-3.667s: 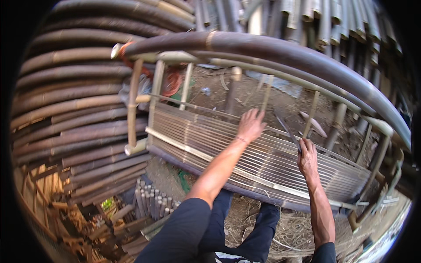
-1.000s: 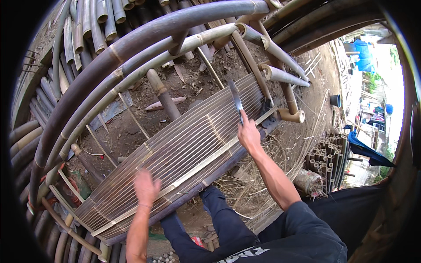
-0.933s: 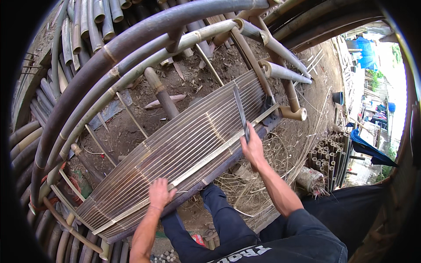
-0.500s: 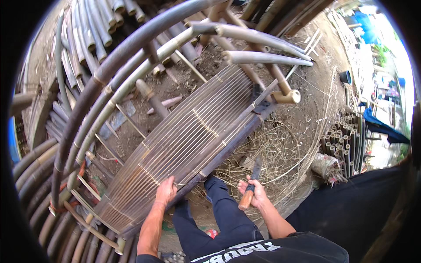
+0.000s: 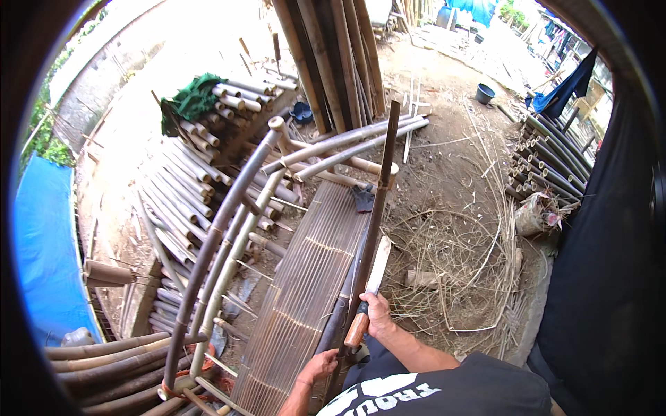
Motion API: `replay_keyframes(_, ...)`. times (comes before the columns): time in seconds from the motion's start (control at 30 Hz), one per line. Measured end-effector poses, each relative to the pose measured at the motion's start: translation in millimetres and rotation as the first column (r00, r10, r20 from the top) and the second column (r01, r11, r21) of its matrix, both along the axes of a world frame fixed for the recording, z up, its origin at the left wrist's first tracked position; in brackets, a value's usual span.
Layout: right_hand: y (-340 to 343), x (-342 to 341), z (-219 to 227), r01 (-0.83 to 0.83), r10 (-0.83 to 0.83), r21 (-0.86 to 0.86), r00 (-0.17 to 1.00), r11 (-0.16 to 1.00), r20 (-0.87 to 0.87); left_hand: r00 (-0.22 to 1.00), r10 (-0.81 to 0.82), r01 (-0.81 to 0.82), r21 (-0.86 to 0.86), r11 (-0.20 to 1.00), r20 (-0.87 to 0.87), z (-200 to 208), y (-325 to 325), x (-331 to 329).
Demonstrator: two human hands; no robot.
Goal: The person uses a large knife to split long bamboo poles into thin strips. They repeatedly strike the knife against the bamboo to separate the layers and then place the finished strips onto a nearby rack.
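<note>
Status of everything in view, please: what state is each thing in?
bamboo strip, in one piece, gripped
knife, unsheathed, gripped by the handle
left hand, closed on the bamboo strip
right hand, closed around the knife
slatted panel, lying flat
bucket, upright, open-topped
green net, draped over poles

White lettering (image 5: 415, 394) — on black shirt (image 5: 489, 388), partly visible

- one left hand (image 5: 321, 364), one right hand (image 5: 378, 314)
- one wood-handled knife (image 5: 378, 265)
- one long dark bamboo strip (image 5: 377, 201)
- one slatted bamboo bench (image 5: 298, 277)
- one green cover (image 5: 196, 99)
</note>
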State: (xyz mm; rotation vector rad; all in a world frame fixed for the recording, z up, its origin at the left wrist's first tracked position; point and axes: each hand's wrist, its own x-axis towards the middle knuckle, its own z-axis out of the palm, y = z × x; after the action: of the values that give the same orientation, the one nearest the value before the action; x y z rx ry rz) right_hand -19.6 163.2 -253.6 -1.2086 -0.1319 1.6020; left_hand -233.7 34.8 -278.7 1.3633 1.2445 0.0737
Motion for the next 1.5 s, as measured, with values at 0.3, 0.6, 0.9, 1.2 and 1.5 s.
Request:
replay_keyframes(0.3,-87,-18,131,-0.218,0.17,0.438,0.974,0.872,0.147,0.608,-0.087,-0.636,0.55,0.542,0.789,447,208,73)
replay_keyframes(0.6,-118,100,200,-0.278,-0.063,0.551,0.852,0.787,0.519,0.789,-0.212,-0.415,0.755,0.507,0.576,684,206,190)
replay_keyframes(0.9,-265,319,170,0.022,-0.057,0.066,0.804,0.998,0.592,0.594,-0.418,-0.537,0.726,0.43,0.687,664,179,318)
replay_keyframes(1.2,-391,289,113,0.526,-0.352,-0.116,0.7,0.842,0.621,0.368,-0.613,-0.689,0.648,0.325,0.699,483,164,406)
replay_keyframes(1.5,-380,200,166,0.509,-0.415,0.056,0.628,0.859,0.659,0.222,-0.756,-0.668,0.661,0.342,0.616,461,156,400)
